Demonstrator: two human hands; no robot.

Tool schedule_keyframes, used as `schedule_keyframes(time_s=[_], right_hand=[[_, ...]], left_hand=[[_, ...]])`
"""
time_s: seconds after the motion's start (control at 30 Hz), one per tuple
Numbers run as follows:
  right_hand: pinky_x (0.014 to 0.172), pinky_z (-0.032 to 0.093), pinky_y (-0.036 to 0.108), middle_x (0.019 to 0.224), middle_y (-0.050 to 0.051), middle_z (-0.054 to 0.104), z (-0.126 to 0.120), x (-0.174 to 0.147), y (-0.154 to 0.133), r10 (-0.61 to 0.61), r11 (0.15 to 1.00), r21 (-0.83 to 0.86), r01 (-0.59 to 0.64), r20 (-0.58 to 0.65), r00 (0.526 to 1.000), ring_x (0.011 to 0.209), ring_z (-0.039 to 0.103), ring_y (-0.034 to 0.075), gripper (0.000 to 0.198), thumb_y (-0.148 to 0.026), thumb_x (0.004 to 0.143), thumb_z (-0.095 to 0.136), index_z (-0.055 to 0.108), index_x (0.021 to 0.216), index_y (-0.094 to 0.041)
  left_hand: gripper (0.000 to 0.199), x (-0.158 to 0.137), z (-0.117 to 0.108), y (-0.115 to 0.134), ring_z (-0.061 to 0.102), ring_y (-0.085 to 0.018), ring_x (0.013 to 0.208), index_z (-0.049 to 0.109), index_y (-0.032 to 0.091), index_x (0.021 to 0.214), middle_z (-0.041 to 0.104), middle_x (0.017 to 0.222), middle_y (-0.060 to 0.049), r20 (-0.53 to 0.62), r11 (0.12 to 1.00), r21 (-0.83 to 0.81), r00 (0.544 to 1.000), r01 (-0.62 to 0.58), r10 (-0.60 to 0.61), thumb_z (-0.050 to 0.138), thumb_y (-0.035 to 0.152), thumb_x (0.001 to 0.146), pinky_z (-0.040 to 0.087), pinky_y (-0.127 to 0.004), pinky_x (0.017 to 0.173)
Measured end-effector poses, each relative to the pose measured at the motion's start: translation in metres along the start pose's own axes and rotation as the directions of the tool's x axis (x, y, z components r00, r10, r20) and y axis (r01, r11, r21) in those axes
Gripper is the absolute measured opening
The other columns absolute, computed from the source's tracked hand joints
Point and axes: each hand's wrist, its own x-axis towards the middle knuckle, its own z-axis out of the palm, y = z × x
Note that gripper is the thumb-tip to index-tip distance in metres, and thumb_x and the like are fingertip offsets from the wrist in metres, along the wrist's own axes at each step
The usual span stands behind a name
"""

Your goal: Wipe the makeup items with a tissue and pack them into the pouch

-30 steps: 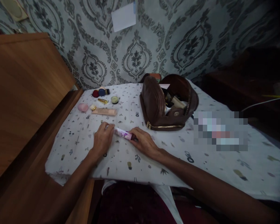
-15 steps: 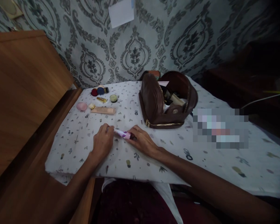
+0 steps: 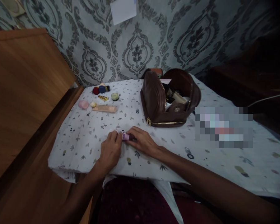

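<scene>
Low over the patterned cloth, a small white and pink-purple tube (image 3: pixel 125 136) with a dark end lies between my two hands. My left hand (image 3: pixel 111 148) closes its fingers on the pale left end and covers most of it. At the dark right end, the thumb and fingers of my right hand (image 3: pixel 142 140) are pinched together. Beyond my hands, a peach tube (image 3: pixel 105 108) lies flat on the cloth, with a pink egg-shaped item (image 3: pixel 83 105) and a small cream-coloured piece (image 3: pixel 92 104) to its left.
An unzipped brown cosmetic bag (image 3: pixel 163 105), full of items, stands behind my right hand. Further back left are a round green-topped jar (image 3: pixel 115 96), a small gold item (image 3: pixel 103 98) and red and blue round pieces (image 3: pixel 102 89). A wooden panel (image 3: pixel 30 81) borders the left; a blurred patch covers something right.
My left hand has slid to the right along the tube and now hides more of its pale end. My right hand keeps its grip. The view has shifted slightly.
</scene>
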Motion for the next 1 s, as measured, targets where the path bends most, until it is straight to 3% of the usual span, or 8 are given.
schedule_keyframes(time_s=[0.17, 0.3, 0.4, 0.5, 0.57, 0.7, 0.87, 1.0], right_hand=[[0.074, 0.048, 0.032, 0.096, 0.005, 0.062, -0.002, -0.002, -0.004, -0.030, 0.999, -0.034, 0.030, 0.019, 0.999, 0.087, 0.058, 0.020, 0.021, -0.017, 0.084, 0.069, 0.060, 0.103, -0.021], [0.076, 0.048, 0.033, 0.096, 0.005, 0.063, -0.003, -0.002, -0.006, -0.040, 0.999, 0.008, 0.040, 0.018, 0.999, 0.085, 0.059, 0.020, 0.019, -0.026, 0.088, 0.067, 0.059, 0.105, -0.021], [0.073, 0.048, 0.032, 0.092, 0.004, 0.063, -0.002, -0.002, -0.005, 0.000, 0.999, 0.038, -0.001, 0.009, 1.000, 0.080, 0.058, 0.019, 0.017, -0.026, 0.087, 0.068, 0.058, 0.100, -0.020], [0.071, 0.048, 0.031, 0.087, 0.003, 0.062, 0.001, -0.003, -0.003, 0.006, 0.998, 0.055, -0.006, -0.003, 1.000, 0.078, 0.058, 0.018, 0.017, -0.023, 0.085, 0.071, 0.058, 0.095, -0.019], [0.072, 0.048, 0.031, 0.087, 0.004, 0.062, 0.002, -0.003, -0.002, -0.038, 0.999, 0.027, 0.038, -0.013, 0.999, 0.080, 0.058, 0.019, 0.017, -0.020, 0.084, 0.071, 0.058, 0.094, -0.019], [0.073, 0.049, 0.034, 0.088, 0.006, 0.063, 0.003, -0.005, -0.003, -0.118, 0.989, -0.092, 0.117, -0.007, 0.993, 0.084, 0.059, 0.022, 0.015, -0.020, 0.084, 0.071, 0.058, 0.093, -0.018], [0.073, 0.049, 0.034, 0.091, 0.007, 0.064, 0.002, -0.006, -0.005, -0.131, 0.976, -0.174, 0.131, 0.012, 0.991, 0.085, 0.059, 0.022, 0.015, -0.023, 0.086, 0.070, 0.060, 0.096, -0.019], [0.071, 0.048, 0.032, 0.089, 0.006, 0.063, 0.001, -0.005, -0.006, -0.139, 0.972, -0.188, 0.139, 0.012, 0.990, 0.083, 0.059, 0.021, 0.013, -0.025, 0.089, 0.067, 0.060, 0.097, -0.018]], left_hand=[[0.020, -0.007, 0.003, -0.031, 0.057, -0.025, 0.091, 0.061, 0.020, 0.103, 0.059, 0.098, -0.009, 0.060, 0.987, 0.013, 0.985, 0.162, -0.163, 0.042, 0.016, 0.097, 0.046, -0.032, 0.062], [0.023, -0.011, 0.006, -0.038, 0.057, -0.023, 0.084, 0.062, 0.021, 0.099, 0.059, 0.094, -0.008, 0.041, 0.973, -0.045, 0.974, 0.227, -0.225, 0.040, 0.022, 0.099, 0.044, -0.032, 0.063], [0.022, -0.010, 0.005, -0.030, 0.058, -0.022, 0.085, 0.062, 0.021, 0.097, 0.059, 0.092, -0.007, 0.011, 0.959, -0.221, 0.984, 0.178, -0.180, 0.040, 0.022, 0.099, 0.047, -0.032, 0.069], [0.019, -0.006, 0.001, -0.016, 0.058, -0.019, 0.089, 0.061, 0.022, 0.101, 0.061, 0.094, -0.005, -0.083, 0.891, -0.453, 0.993, 0.036, -0.083, 0.042, 0.021, 0.099, 0.049, -0.031, 0.078], [0.020, -0.003, -0.001, -0.007, 0.058, -0.018, 0.090, 0.061, 0.021, 0.102, 0.061, 0.093, -0.005, -0.136, 0.853, -0.518, 0.991, -0.058, -0.016, 0.042, 0.021, 0.099, 0.048, -0.030, 0.080], [0.021, 0.009, -0.004, -0.004, 0.056, -0.018, 0.088, 0.063, 0.021, 0.095, 0.059, 0.088, -0.004, -0.135, 0.876, -0.471, 0.990, -0.103, 0.043, 0.042, 0.022, 0.100, 0.048, -0.030, 0.078], [0.019, 0.022, 0.000, -0.035, 0.058, -0.020, 0.091, 0.062, 0.021, 0.092, 0.059, 0.089, -0.004, -0.048, 0.935, -0.352, 0.997, 0.043, -0.064, 0.044, 0.020, 0.097, 0.047, -0.031, 0.080], [0.020, 0.021, 0.007, -0.055, 0.059, -0.020, 0.091, 0.062, 0.020, 0.099, 0.060, 0.092, -0.004, -0.035, 0.923, -0.369, 0.991, 0.111, -0.133, 0.042, 0.019, 0.096, 0.048, -0.032, 0.081]])
